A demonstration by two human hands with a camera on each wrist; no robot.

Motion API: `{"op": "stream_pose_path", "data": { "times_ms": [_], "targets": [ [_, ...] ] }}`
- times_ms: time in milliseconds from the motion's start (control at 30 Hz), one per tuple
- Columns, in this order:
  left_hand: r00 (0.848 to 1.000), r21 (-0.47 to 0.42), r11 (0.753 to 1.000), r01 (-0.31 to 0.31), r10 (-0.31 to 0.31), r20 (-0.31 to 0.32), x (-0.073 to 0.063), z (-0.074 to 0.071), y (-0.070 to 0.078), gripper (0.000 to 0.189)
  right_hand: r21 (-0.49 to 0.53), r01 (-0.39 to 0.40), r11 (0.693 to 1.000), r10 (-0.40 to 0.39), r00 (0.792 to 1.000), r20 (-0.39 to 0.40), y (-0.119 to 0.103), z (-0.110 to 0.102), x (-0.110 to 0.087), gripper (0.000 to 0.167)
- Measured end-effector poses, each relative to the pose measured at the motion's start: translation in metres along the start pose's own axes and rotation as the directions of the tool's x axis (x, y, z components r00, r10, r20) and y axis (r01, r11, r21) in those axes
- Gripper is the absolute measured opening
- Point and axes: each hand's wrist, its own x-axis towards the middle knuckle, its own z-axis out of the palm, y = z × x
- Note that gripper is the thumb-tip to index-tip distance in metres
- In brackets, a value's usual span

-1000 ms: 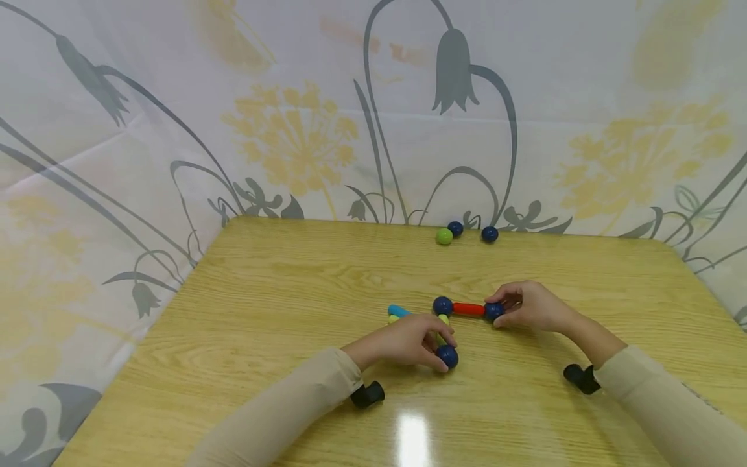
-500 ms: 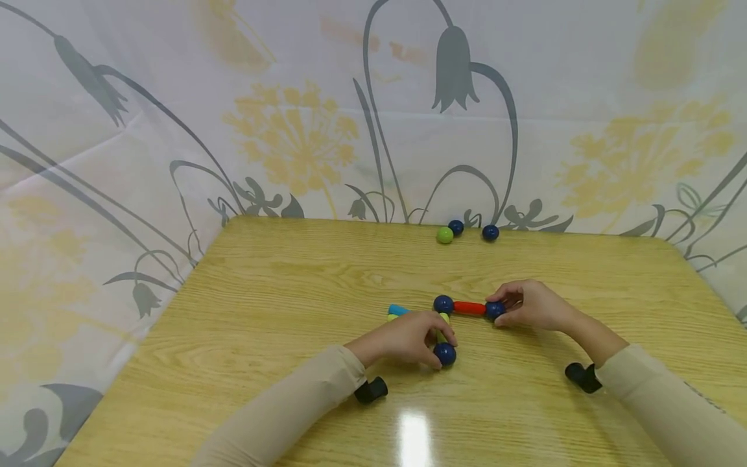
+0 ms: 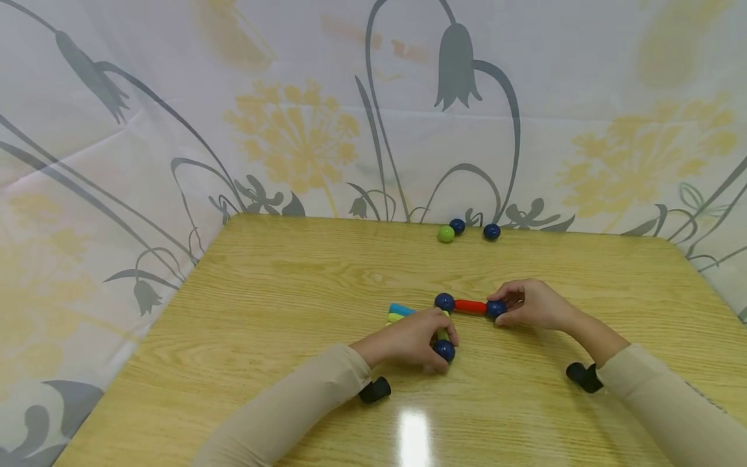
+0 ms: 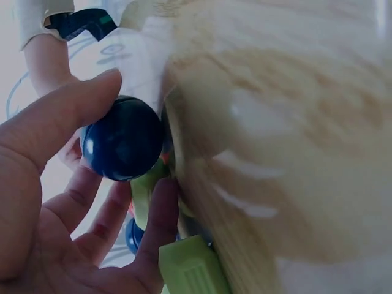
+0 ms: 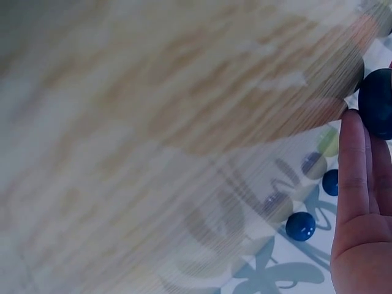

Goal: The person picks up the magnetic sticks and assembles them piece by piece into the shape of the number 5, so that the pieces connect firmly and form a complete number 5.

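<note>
My left hand [image 3: 411, 340] holds a glossy dark blue ball [image 3: 444, 351] low over the table, thumb on its near side. In the left wrist view this ball [image 4: 122, 138] sits between thumb and fingers, with a yellow-green rod [image 4: 142, 193] behind it. That rod runs toward a second blue ball [image 3: 445, 302] at the corner. From the corner ball a red rod [image 3: 470, 306] extends right to a third blue ball [image 3: 496, 309], which my right hand [image 3: 537, 306] pinches between thumb and fingers. The right wrist view shows this ball [image 5: 376, 104] at the fingertips.
A light blue rod [image 3: 401, 309] and a yellow-green rod [image 3: 393, 318] lie just behind my left hand, partly hidden by it. At the table's back edge are a green ball [image 3: 446, 234] and two blue balls [image 3: 492, 231], before a flower-patterned cloth [image 3: 303, 130].
My left hand has shifted the near blue ball slightly left and toward the corner ball, and its thumb has closed in on the ball. My right hand stays at its ball.
</note>
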Motion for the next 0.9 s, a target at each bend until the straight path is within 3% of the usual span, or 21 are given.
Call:
{"op": "stream_pose_path", "data": {
  "times_ms": [233, 467, 733, 900],
  "targets": [
    [1.000, 0.031, 0.999, -0.010, 0.010, 0.002, 0.0030, 0.0006, -0.0026, 0.025, 0.009, -0.007, 1.000, 0.007, 1.000, 0.003, 0.0013, 0.0000, 0.0001, 0.035],
    [1.000, 0.004, 1.000, -0.014, 0.014, 0.012, 0.0042, -0.0002, -0.0043, 0.024, 0.005, 0.002, 1.000, -0.002, 1.000, 0.000, 0.0012, 0.0005, 0.0005, 0.035],
    [0.999, -0.022, 1.000, -0.019, 0.018, -0.028, 0.0008, -0.0030, -0.0048, 0.027, -0.014, -0.004, 1.000, 0.004, 1.000, -0.004, 0.0044, 0.0009, 0.0015, 0.033],
    [1.000, 0.040, 0.999, -0.030, 0.030, -0.008, 0.0023, -0.0028, -0.0045, 0.024, -0.025, -0.003, 1.000, 0.003, 1.000, -0.006, 0.0063, 0.0005, 0.0017, 0.033]
  ]
}}
